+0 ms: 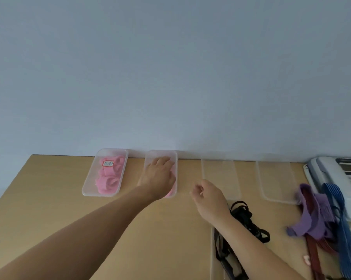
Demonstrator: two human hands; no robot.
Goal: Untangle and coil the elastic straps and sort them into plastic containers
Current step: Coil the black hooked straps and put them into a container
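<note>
- The left hand (158, 176) was placed inside the second container (175, 158), over a pink strap (170, 193); its grip could not be determined.
- The right hand (209, 199) was held above the table (49, 188), loosely curled, grasping nothing.
- Pink coils (109, 178) were found in the first container (85, 190).

Matt wood-look tabletop (49, 199) at lower left; clear, smooth plastic containers (221, 174) along its far edge — pink cloth coils (109, 178) in one; woven purple straps (312, 219) lower right — glossy plastic telephone (336, 178).
</note>
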